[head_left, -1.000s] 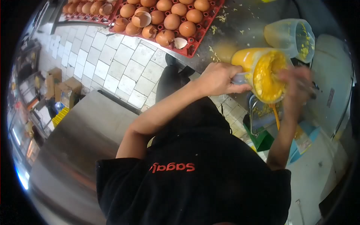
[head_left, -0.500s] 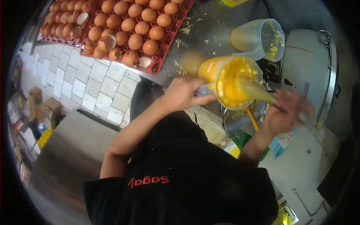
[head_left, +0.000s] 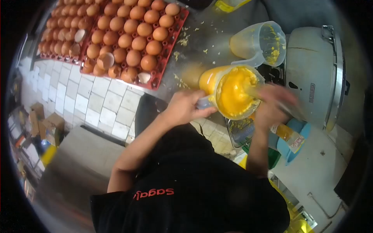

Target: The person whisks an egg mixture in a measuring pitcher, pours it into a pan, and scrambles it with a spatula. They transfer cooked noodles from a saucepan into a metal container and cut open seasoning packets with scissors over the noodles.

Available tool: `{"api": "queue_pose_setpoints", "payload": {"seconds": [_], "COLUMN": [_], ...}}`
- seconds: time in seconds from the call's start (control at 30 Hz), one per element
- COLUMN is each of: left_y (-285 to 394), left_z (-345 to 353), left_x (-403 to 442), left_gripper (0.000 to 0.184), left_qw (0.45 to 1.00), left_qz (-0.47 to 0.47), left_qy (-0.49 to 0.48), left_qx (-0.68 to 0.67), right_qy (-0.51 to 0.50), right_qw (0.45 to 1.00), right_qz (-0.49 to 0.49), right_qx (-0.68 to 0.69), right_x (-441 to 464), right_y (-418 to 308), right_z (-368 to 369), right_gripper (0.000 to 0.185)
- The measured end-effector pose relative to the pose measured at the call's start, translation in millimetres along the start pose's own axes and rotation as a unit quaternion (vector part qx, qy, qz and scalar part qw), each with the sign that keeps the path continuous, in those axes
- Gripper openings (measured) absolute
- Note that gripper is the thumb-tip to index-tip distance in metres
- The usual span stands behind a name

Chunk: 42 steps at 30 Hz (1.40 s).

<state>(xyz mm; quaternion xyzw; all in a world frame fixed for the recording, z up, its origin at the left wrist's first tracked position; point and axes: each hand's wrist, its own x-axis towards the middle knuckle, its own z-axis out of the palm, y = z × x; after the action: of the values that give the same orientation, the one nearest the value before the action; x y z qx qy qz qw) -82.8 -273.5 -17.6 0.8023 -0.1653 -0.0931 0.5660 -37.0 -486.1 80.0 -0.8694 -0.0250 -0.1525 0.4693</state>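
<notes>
My left hand [head_left: 187,106] is closed around the handle of a translucent plastic measuring jug [head_left: 212,79], which tilts with its mouth toward me. Inside the jug lies yellow beaten egg [head_left: 233,91] with froth and paler bits along the wall. My right hand [head_left: 276,105], blurred by motion, grips a whisk [head_left: 252,91] whose wires dip into the egg. Just beyond stands a second translucent jug [head_left: 248,42], its inner wall smeared with yellow.
Red trays [head_left: 171,50] of brown eggs, some cracked shells among them, occupy the far left of the metal counter [head_left: 210,33]. A large grey lidded appliance [head_left: 307,73] stands at right. Below it are a blue bowl [head_left: 285,149] and a wire strainer [head_left: 237,134] with yellow residue.
My right hand and the whisk have swung left and closer to the jug, and the whisk stands deeper in the egg. The view has shifted slightly; my left hand keeps its grip.
</notes>
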Motion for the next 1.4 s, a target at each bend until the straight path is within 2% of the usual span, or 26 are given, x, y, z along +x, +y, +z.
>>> {"api": "queue_pose_setpoints", "payload": {"seconds": [0.03,0.1,0.17,0.2,0.27,0.3,0.33,0.4,0.47,0.57,0.67,0.73,0.8,0.9,0.93,1.1,1.17,1.23,1.27,1.3,1.4], "left_y": [-1,-3,-3,-3,-6,-2,-2,-3,-9,-3,-3,-1,0,-1,0,0,1,2,1,0,-5], "left_z": [-1,3,4,3,6,9,5,0,4,1,3,3,4,2,1,1,1,1,0,0,-1], "left_x": [2,2,-6,-2,4,0,6,-3,6,11,3,3,4,3,2,3,2,3,4,4,4], "left_gripper": [0.042,0.042,0.042,0.042,0.042,0.042,0.042,0.041,0.041,0.04,0.041,0.042,0.043,0.043,0.044,0.045,0.045,0.044,0.044,0.043,0.043], "left_qw": [1.0,1.0,1.0,1.0,0.999,0.999,0.999,1.0,1.0,0.999,0.999,0.999,0.999,0.999,0.998,0.997,0.997,0.998,0.998,0.998,0.999], "left_qz": [0.006,-0.001,0.001,0.012,0.038,0.036,0.035,0.013,0.016,0.019,0.029,0.012,-0.001,-0.024,-0.034,-0.038,-0.037,-0.022,-0.014,-0.009,-0.005], "left_qy": [-0.008,-0.01,-0.005,-0.002,0.014,0.003,0.01,0.007,0.017,0.014,0.012,0.003,-0.002,-0.025,-0.041,-0.034,-0.034,-0.021,-0.015,-0.022,-0.025], "left_qx": [0.0,-0.01,-0.006,0.001,0.004,-0.009,-0.011,-0.009,-0.002,-0.025,-0.009,-0.037,-0.046,-0.032,-0.031,-0.064,-0.053,-0.06,-0.063,-0.059,-0.046], "right_qy": [-0.059,0.042,0.145,0.244,0.051,-0.053,0.021,0.142,0.112,0.003,0.139,0.147,0.172,0.123,0.138,0.212,0.224,0.179,0.093,0.004,-0.017], "right_qw": [0.992,0.998,0.963,0.953,0.995,0.986,0.993,0.981,0.987,0.988,0.973,0.943,0.925,0.927,0.935,0.903,0.862,0.924,0.97,0.993,0.978], "right_qz": [0.022,-0.023,-0.054,-0.077,0.073,0.157,0.086,0.078,0.053,0.15,0.062,0.032,0.003,-0.091,-0.1,0.007,0.088,0.083,0.089,0.093,0.138], "right_qx": [-0.109,0.048,0.221,0.165,0.055,-0.007,-0.072,0.106,-0.102,0.03,0.173,0.298,0.338,0.342,0.312,0.373,0.446,0.327,0.205,0.078,0.154], "right_x": [-4,5,11,4,12,11,14,-2,-8,9,21,27,33,35,35,40,44,28,11,1,15], "right_y": [7,-15,-40,-28,-14,-12,-24,-20,8,-7,-51,-75,-107,-133,-133,-96,-62,-23,-14,-18,-33], "right_z": [3,-15,-18,-3,8,6,-4,-4,5,-5,-32,-66,-88,-109,-114,-66,-32,20,38,48,27], "right_gripper": [0.008,0.014,0.021,0.018,0.015,0.013,0.01,0.01,0.009,0.02,0.013,0.015,0.026,0.032,0.034,0.037,0.035,0.032,0.031,0.031,0.024]}}
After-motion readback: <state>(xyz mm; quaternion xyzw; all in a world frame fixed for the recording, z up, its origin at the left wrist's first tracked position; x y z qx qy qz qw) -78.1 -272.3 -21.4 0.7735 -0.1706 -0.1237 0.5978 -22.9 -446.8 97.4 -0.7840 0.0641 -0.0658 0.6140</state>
